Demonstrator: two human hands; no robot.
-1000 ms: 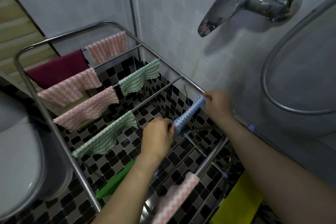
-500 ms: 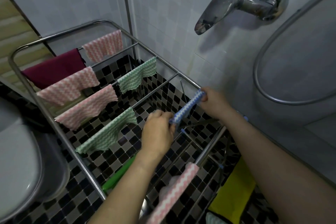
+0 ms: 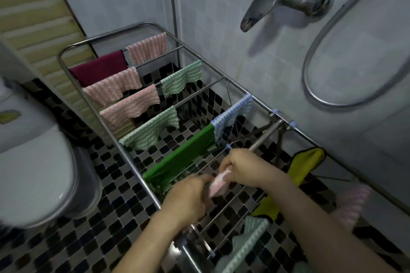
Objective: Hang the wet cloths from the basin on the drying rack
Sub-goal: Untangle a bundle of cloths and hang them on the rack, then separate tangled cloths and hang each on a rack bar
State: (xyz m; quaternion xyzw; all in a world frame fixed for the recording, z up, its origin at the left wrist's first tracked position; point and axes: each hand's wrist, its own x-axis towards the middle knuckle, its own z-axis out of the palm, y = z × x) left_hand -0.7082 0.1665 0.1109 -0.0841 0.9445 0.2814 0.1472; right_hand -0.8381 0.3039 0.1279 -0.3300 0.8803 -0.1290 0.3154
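The hands have left the blue zigzag cloth (image 3: 230, 115), which is now hanging over a rail at the rack's wall side, and they are working nearer the body on a pink one. The toilet (image 3: 33, 173) is sitting on the black-and-white tiled floor (image 3: 99, 228), and the drying rack (image 3: 115, 33) is standing between it and the tiled wall. A dark red cloth (image 3: 99, 66), pink zigzag cloths (image 3: 113, 86) and pale green zigzag cloths (image 3: 150, 133) are hanging across its far rails. A plain green cloth (image 3: 182, 157) is draping just left of the blue one, touching it. A yellow cloth (image 3: 304, 166) is hanging lower on the right. The left hand (image 3: 188, 197) and right hand (image 3: 246, 168) are both curling round the bunched pink cloth (image 3: 218, 185), holding it between them just above the near rails.
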